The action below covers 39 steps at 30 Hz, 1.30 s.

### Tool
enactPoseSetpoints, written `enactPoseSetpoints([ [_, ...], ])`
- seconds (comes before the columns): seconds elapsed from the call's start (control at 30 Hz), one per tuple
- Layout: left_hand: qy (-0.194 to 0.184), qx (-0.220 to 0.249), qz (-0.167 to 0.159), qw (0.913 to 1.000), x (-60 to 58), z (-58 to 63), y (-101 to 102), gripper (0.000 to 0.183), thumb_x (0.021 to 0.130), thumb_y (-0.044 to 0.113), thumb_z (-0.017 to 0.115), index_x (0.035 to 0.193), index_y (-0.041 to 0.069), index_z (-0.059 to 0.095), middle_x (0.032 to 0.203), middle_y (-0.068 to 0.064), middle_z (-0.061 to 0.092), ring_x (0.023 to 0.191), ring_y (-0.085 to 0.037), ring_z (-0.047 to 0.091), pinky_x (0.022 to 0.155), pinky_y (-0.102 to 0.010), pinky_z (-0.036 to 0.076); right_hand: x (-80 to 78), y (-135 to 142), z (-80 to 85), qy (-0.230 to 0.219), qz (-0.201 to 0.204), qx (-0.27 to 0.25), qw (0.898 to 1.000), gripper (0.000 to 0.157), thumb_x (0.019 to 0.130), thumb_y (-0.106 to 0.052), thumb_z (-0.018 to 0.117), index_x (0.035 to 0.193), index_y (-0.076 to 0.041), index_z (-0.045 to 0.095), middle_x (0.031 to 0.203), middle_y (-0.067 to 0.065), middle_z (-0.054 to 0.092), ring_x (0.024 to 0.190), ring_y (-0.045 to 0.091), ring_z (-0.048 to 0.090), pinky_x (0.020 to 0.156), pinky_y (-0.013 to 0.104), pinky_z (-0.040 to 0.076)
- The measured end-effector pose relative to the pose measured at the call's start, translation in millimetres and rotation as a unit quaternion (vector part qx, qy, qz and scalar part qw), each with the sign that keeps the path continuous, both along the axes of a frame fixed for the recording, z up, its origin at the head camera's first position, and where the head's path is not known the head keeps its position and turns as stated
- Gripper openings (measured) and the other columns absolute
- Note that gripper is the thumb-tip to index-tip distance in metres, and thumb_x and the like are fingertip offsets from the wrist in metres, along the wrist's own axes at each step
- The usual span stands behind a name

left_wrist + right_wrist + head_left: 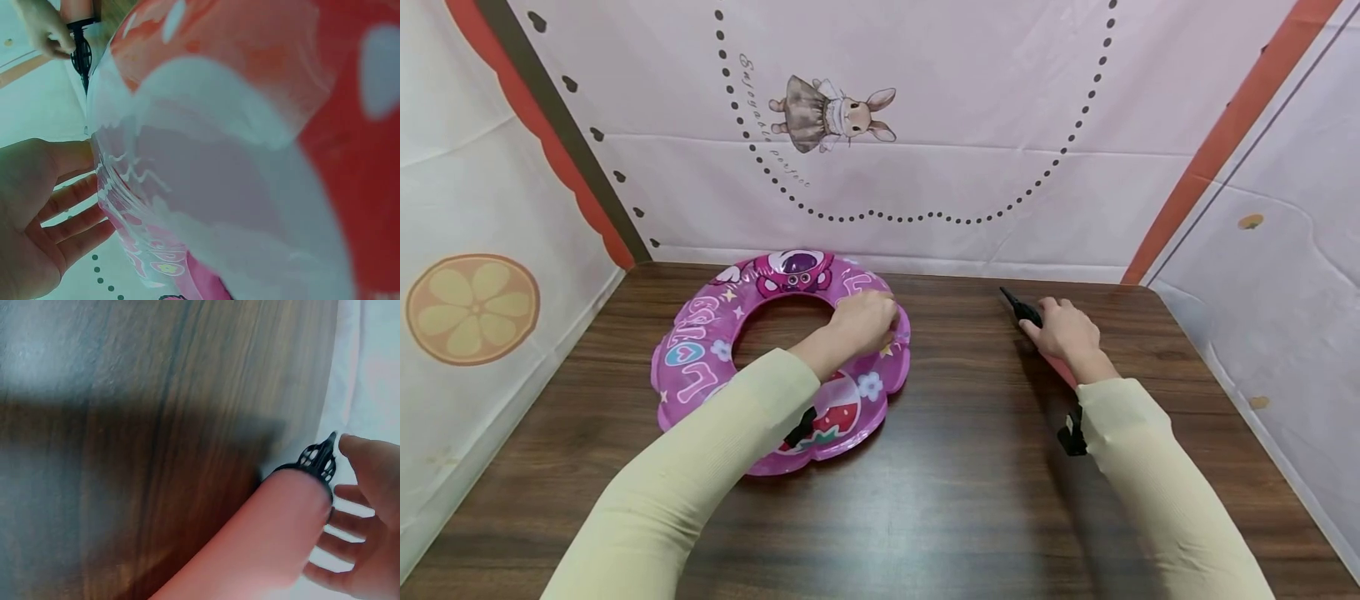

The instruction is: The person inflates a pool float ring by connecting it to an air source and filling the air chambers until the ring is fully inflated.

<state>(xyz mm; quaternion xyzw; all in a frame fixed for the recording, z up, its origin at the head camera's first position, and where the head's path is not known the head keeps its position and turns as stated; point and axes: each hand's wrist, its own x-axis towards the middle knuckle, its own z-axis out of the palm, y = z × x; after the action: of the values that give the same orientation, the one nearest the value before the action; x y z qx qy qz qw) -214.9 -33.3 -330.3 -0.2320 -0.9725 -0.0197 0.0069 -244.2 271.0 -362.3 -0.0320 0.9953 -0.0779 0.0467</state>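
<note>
A purple inflatable swim ring (pixel 688 337) with strawberry, flower and bear prints lies on the left of the table. Over its right part is my left hand (pixel 863 321); in the left wrist view, the thumb and fingers of that hand (pixel 37 212) pinch the clear edge of the ring (pixel 250 194). To the right, my right hand (pixel 1066 333) grips a hand air pump (pixel 1021 308) with a pink barrel and a black slotted nozzle. The right wrist view shows the pump (pixel 250 534) slanting up, its nozzle by the thumb of this hand (pixel 369 512).
Both things are over a dark wood-grain table (pixel 955 467). A printed cloth (pixel 970 100) with a rabbit and dotted lines hangs along the back edge. More cloth hangs at the left side (pixel 467 200) and the right side (pixel 1277 275).
</note>
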Motion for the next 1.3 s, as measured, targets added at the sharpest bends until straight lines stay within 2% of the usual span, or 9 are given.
enactPoseSetpoints([
  [0.17, 0.002, 0.007, -0.002, 1.0000, -0.1, -0.3, -0.9, 0.009, 0.077, 0.016, 0.070, 0.086, 0.015, 0.070, 0.092, -0.001, 0.064, 0.088, -0.022, 0.060, 0.071, -0.035, 0.054, -0.4, -16.9, 4.9, 0.084, 0.050, -0.007, 0.995, 0.047, 0.093, -0.034, 0.050, 0.129, -0.005, 0.047, 0.122, 0.023, 0.049, 0.101, 0.042, 0.053, 0.074, 0.055, 0.046],
  [0.33, 0.008, 0.011, -0.003, 0.9999, 0.4, -0.9, -1.4, 0.009, 0.077, 0.015, 0.069, 0.086, 0.014, 0.070, 0.093, -0.002, 0.063, 0.088, -0.022, 0.059, 0.070, -0.036, 0.054, 4.9, -45.7, 0.5, 0.159, 0.128, -0.061, 0.977, 0.034, 0.089, -0.027, 0.058, 0.116, -0.008, 0.059, 0.103, 0.014, 0.061, 0.089, 0.032, 0.060, 0.071, 0.049, 0.049],
  [0.47, 0.010, 0.007, 0.002, 0.9999, 1.3, -1.5, -0.9, 0.007, 0.078, 0.014, 0.068, 0.085, 0.014, 0.070, 0.095, -0.002, 0.061, 0.088, -0.023, 0.058, 0.069, -0.038, 0.054, 15.5, -73.4, -4.2, 0.173, 0.186, -0.115, 0.960, 0.028, 0.086, -0.023, 0.063, 0.110, -0.010, 0.063, 0.096, 0.008, 0.063, 0.087, 0.024, 0.063, 0.072, 0.042, 0.051],
  [0.67, 0.003, -0.004, 0.015, 0.9999, 1.7, -2.7, 0.4, 0.005, 0.079, 0.014, 0.067, 0.084, 0.014, 0.069, 0.098, -0.001, 0.059, 0.091, -0.022, 0.056, 0.071, -0.041, 0.053, 27.2, -105.4, -12.8, 0.172, 0.247, -0.163, 0.940, 0.026, 0.085, -0.021, 0.065, 0.109, -0.011, 0.064, 0.095, 0.006, 0.064, 0.087, 0.019, 0.063, 0.069, 0.038, 0.052],
  [0.8, 0.002, -0.010, 0.018, 0.9998, 2.0, -2.9, 1.4, 0.007, 0.079, 0.014, 0.067, 0.086, 0.016, 0.069, 0.099, -0.001, 0.059, 0.092, -0.021, 0.055, 0.073, -0.041, 0.053, 30.6, -118.5, -14.6, 0.169, 0.261, -0.180, 0.933, 0.027, 0.084, -0.020, 0.066, 0.109, -0.011, 0.065, 0.095, 0.006, 0.063, 0.087, 0.019, 0.063, 0.068, 0.037, 0.052],
  [1.13, -0.001, 0.004, 0.015, 0.9999, 2.9, -5.2, 3.9, 0.006, 0.082, 0.017, 0.066, 0.086, 0.019, 0.069, 0.099, 0.000, 0.057, 0.094, -0.019, 0.054, 0.073, -0.040, 0.053, 27.6, -130.2, -19.5, 0.150, 0.252, -0.196, 0.936, 0.015, 0.084, -0.017, 0.065, 0.098, -0.012, 0.065, 0.091, 0.006, 0.061, 0.080, 0.018, 0.061, 0.067, 0.032, 0.051],
  [1.23, 0.005, 0.009, 0.014, 0.9999, 2.7, -5.7, 3.5, 0.005, 0.082, 0.017, 0.065, 0.084, 0.018, 0.069, 0.099, 0.000, 0.057, 0.093, -0.019, 0.054, 0.073, -0.040, 0.053, 25.6, -129.5, -19.9, 0.153, 0.251, -0.225, 0.929, 0.011, 0.084, -0.013, 0.064, 0.095, -0.011, 0.065, 0.087, 0.004, 0.060, 0.077, 0.017, 0.060, 0.067, 0.031, 0.051],
  [1.3, 0.006, 0.012, 0.013, 0.9998, 2.5, -6.1, 3.3, 0.004, 0.082, 0.017, 0.065, 0.084, 0.018, 0.069, 0.099, -0.001, 0.057, 0.093, -0.019, 0.054, 0.073, -0.039, 0.053, 24.3, -129.3, -20.0, 0.157, 0.256, -0.251, 0.920, 0.009, 0.084, -0.010, 0.064, 0.093, -0.009, 0.065, 0.085, 0.004, 0.060, 0.075, 0.016, 0.060, 0.066, 0.030, 0.051],
])
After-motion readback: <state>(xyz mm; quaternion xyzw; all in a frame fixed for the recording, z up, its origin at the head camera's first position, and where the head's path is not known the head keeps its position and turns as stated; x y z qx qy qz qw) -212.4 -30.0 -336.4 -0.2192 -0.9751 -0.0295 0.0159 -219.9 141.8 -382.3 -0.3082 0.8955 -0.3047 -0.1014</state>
